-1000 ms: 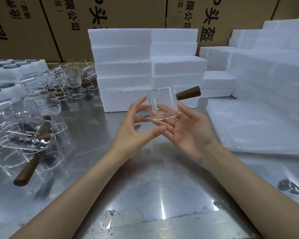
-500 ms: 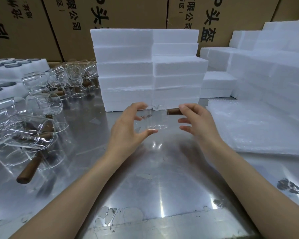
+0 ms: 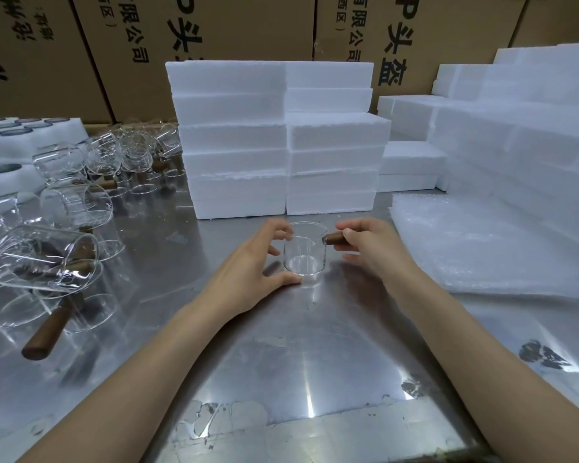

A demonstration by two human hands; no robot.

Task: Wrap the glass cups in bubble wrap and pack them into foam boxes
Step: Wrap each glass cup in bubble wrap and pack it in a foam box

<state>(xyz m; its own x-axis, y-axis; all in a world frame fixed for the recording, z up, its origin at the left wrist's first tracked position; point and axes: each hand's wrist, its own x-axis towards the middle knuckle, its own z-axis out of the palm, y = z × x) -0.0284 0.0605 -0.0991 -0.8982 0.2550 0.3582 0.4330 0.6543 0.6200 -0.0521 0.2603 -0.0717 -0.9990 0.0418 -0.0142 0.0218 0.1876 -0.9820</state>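
A clear glass cup [image 3: 304, 253] with a short brown wooden handle stands upright on the steel table [image 3: 281, 345], just in front of the foam stack. My right hand [image 3: 365, 245] pinches the handle at the cup's right side. My left hand [image 3: 251, 272] curves around the cup's left side, thumb at its base and fingers by its rim. A pile of bubble wrap sheets [image 3: 482, 248] lies flat to the right. White foam boxes [image 3: 278, 138] are stacked behind the cup.
Several more glass cups [image 3: 47, 259] with wooden handles lie tipped over on the left, some further back [image 3: 127, 155]. More foam blocks [image 3: 515, 142] fill the right side. Foam trays [image 3: 17, 142] sit at far left. Cardboard cartons [image 3: 214, 35] line the back.
The cup came down from mid-air, where both hands held it, and now stands on the table. My right hand shifted from cradling the cup to pinching its handle.
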